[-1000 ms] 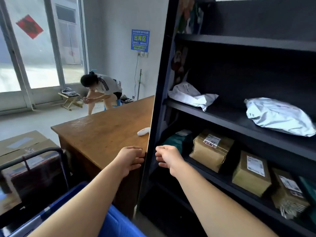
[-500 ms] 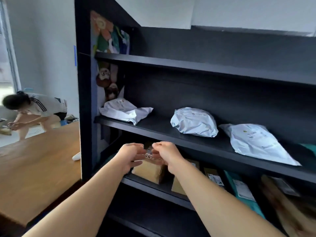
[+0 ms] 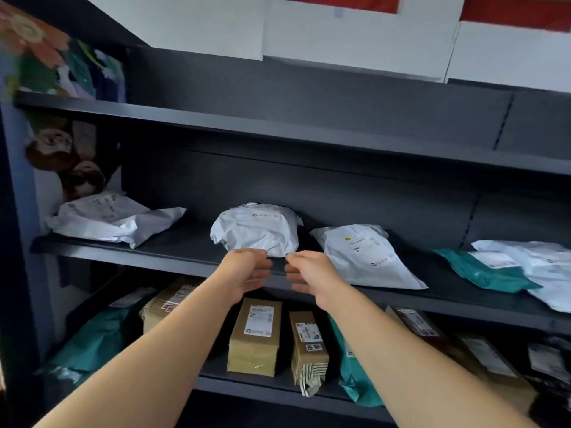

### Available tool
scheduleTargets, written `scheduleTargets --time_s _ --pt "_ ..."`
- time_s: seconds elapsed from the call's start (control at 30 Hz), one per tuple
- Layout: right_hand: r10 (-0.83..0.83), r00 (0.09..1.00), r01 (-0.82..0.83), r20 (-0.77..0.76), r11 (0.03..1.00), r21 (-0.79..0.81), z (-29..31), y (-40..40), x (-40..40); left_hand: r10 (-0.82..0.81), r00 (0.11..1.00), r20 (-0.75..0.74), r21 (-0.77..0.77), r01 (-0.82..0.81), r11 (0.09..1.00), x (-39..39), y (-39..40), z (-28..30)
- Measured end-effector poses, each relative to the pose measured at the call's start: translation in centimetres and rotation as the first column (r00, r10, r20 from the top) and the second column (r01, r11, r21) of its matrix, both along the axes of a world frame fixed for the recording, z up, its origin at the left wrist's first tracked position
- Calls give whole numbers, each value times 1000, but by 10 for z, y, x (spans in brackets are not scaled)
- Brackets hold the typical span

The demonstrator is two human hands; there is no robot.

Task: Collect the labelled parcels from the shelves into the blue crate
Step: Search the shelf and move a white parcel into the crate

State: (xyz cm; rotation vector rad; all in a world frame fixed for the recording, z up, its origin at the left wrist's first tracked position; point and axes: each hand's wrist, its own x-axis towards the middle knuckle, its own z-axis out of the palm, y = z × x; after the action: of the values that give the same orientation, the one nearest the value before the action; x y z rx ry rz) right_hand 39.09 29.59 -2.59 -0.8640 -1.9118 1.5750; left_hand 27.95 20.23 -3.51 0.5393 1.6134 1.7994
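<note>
Left hand (image 3: 247, 270): fingers curled loosely inward, thumb and fingertips apart, closed on nothing; raised at the front lip of the middle shelf (image 3: 173, 257), its knuckles just below the near edge of the rounded white parcel (image 3: 256, 230). Whether they touch cannot be told.
Right hand (image 3: 309, 273): fingers likewise half-curled and parted, holding nothing; beside the left hand, a narrow gap between the two, fingertips near the parcel's lower right corner.
Rounded white parcel: crumpled white plastic mailer, bulging, small printed label on top; lies on the middle shelf, directly behind both hands.
Flat white parcel (image 3: 364, 254): white mailer with printed label, just right of the rounded one, sloping toward the shelf front.
Left white parcel (image 3: 114, 219): flattened mailer at the shelf's left end, well apart from the hands.
Teal parcel (image 3: 488, 270): at the right, partly under further white mailers.
Lower shelf (image 3: 259, 384): upright brown cardboard parcels (image 3: 255, 338) with white labels, teal bags beside them, beneath the forearms.
Shelving unit: dark grey, upper shelf bare in its visible part.
</note>
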Motion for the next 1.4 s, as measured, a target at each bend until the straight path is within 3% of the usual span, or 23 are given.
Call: scheduleTargets --time_s 0.43,0.93,1.4 --pt "-253 967 253 -37 967 -23 18 97 100 -238 971 -30 33 239 970 85 130 19" --pt "-497 866 496 -49 868 -32 30 207 206 -486 873 -46 52 488 871 180 276 28" --pt "-571 820 570 -34 821 -30 33 312 237 -547 836 -38 -24 547 837 215 396 27"
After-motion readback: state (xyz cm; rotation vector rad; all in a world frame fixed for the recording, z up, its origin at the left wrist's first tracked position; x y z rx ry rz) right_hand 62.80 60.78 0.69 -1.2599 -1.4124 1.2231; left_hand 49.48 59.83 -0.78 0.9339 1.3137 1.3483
